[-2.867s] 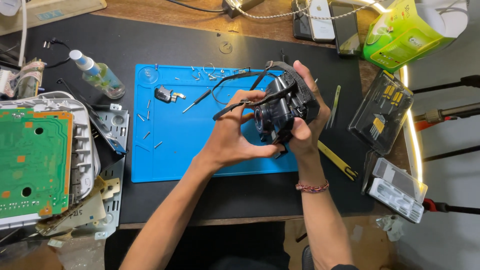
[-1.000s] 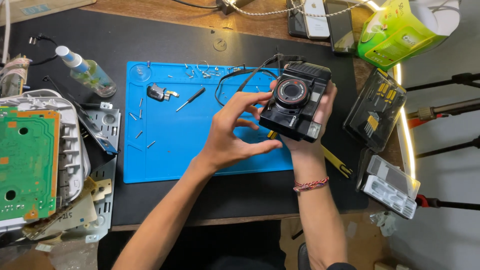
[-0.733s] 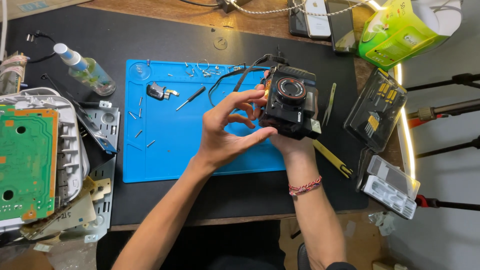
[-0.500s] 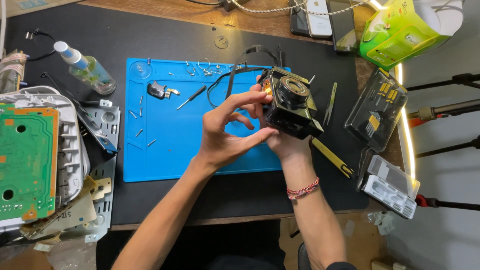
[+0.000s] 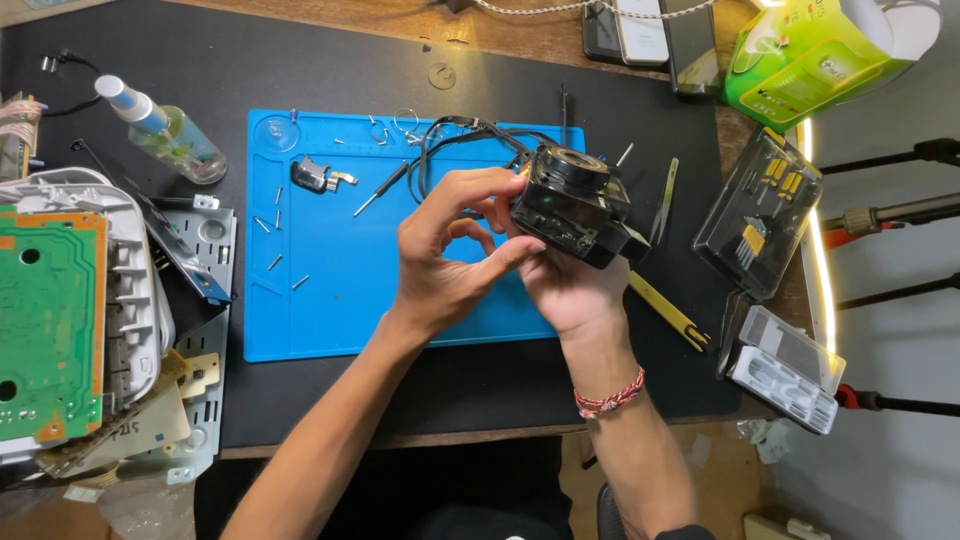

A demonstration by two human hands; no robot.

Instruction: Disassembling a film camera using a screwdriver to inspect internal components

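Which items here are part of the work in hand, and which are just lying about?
In hand: black camera, left hand, right hand, camera strap.

Lying about: green circuit board, spray bottle, tweezers, green box, small screwdriver.

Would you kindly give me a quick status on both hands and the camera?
Right hand cradles black camera from beneath. Left hand pinches its near edge. Camera held above blue mat; loose screws well clear.

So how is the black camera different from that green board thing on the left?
The camera is black and boxy, with a round lens; the green circuit board is flat and thin. The camera is held up off the blue mat, tilted, in the right hand with the left hand touching it; the board lies flat on white casing, untouched. Both look like electronics.
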